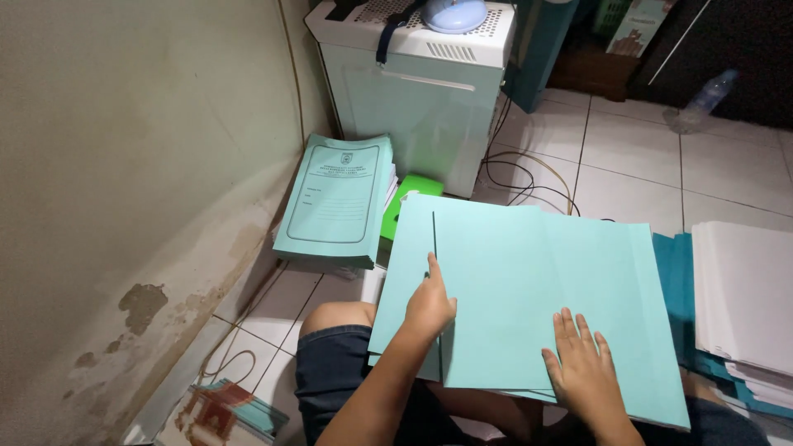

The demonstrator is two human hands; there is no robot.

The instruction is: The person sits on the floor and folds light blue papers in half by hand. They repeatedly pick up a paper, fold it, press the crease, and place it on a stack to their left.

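Right hand (582, 363) flat on teal folder (529, 289); left hand (429, 304) pinches it.

Landmark: large teal sheet (529, 289) on lap.
- Left of it: stack of printed teal folders (337, 202) against wall (124, 165); narrow tile gap between.
- Beyond it: white cabinet (421, 91), green box (410, 194), cables (529, 177) block.
- Beyond-right: bare tiles (652, 157), open passage.
- Right: white paper stack (743, 289) touching, no gap.
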